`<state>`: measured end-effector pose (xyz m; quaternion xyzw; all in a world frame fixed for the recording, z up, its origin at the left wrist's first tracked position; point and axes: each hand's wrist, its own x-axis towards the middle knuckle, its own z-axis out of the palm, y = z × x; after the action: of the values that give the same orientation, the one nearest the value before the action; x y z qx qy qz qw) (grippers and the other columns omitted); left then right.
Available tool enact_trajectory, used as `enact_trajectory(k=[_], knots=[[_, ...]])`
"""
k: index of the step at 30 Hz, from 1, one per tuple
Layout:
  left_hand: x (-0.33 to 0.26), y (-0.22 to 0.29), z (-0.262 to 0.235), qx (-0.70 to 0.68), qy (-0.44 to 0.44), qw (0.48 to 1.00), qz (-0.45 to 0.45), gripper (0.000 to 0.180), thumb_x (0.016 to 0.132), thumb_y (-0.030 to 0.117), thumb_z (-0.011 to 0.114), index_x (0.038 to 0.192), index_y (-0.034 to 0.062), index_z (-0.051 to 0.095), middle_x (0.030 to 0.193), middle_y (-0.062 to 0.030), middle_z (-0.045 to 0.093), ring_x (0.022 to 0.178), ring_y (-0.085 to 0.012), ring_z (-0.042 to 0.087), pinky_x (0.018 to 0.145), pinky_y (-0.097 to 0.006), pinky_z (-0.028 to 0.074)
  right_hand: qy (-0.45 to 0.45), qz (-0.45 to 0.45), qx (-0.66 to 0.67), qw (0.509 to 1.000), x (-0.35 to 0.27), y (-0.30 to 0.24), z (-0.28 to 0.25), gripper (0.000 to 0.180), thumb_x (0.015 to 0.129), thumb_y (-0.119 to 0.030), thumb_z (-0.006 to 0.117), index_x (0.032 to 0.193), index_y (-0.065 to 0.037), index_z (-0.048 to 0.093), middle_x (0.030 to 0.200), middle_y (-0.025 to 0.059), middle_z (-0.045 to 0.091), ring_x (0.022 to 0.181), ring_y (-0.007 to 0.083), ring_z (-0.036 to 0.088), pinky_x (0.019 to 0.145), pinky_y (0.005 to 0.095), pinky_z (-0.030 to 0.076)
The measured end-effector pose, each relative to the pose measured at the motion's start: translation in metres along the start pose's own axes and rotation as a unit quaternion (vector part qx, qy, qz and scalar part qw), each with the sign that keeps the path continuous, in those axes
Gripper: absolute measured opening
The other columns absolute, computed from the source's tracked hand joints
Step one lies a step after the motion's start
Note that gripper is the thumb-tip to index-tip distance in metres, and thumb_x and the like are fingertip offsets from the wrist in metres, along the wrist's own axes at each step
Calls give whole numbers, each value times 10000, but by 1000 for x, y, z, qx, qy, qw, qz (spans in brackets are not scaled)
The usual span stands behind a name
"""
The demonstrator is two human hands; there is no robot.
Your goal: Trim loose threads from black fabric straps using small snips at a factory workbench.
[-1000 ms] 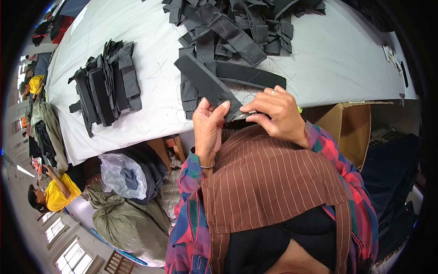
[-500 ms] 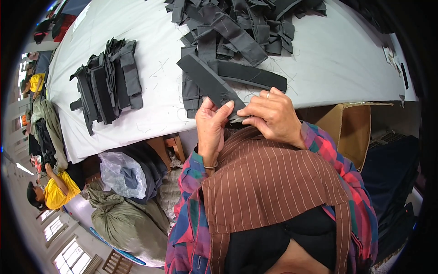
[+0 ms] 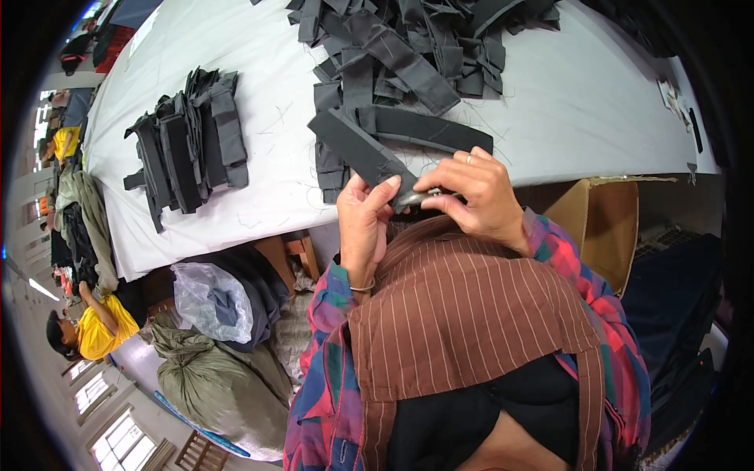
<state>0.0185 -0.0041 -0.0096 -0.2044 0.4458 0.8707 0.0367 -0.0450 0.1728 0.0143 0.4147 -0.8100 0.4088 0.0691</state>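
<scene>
My left hand [image 3: 365, 224] pinches the near end of a dark grey fabric strip [image 3: 353, 141] between thumb and fingers. The strip slants up and left over the table edge. My right hand [image 3: 475, 192] is closed around small silvery thread snips [image 3: 424, 196], mostly covered by the fingers, with the metal against the strip's near end. Just beyond my hands, another dark curved strip [image 3: 432, 128] lies on the white table. A loose heap of similar strips [image 3: 400, 59] spreads behind it.
A neater stack of dark strips [image 3: 184, 145] lies at the left on the white-covered table [image 3: 275, 169]. Below the table's edge are a cardboard box [image 3: 609, 224] at right, and a clear plastic bag [image 3: 212, 302] and tied olive sack [image 3: 224, 385] at left. A person in yellow [image 3: 102, 330] is far left.
My right fingers have lifted and opened slightly, so the silvery snips now show between them at the strip's end. The left hand keeps its grip almost in place.
</scene>
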Motion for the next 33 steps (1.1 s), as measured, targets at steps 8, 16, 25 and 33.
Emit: enact_trajectory(k=[8,16,25,33], knots=[[-14,28,24,-36,-57,996,-59,280,974,255,507,933,-12,581,841,-99,644,700,-175,607,552,-277,476,5,23,131,991,22,7,-12,300,616,87,620,876,-58,659,746,46,606,645,210,580,588,304,425],[2,76,27,295,-156,900,282,338,988,208,458,1239,-8,528,1222,-107,573,1120,-176,545,983,-301,392,-56,217,398,890,56,-2,-32,55,846,-26,646,879,16,634,729,-12,603,696,33,531,622,196,418],[19,35,26,-34,-126,990,58,359,999,164,369,1318,-1,389,1091,-219,601,827,-238,654,739,-360,569,103,108,141,979,55,19,-11,262,817,-97,621,1078,-83,644,879,48,672,693,190,621,620,305,452],[22,31,23,-30,-103,993,58,350,965,183,370,1268,7,386,1116,-250,576,825,-269,641,731,-394,570,81,43,-27,995,49,23,-3,245,778,-103,676,1022,-123,675,770,10,611,662,197,513,639,310,357]])
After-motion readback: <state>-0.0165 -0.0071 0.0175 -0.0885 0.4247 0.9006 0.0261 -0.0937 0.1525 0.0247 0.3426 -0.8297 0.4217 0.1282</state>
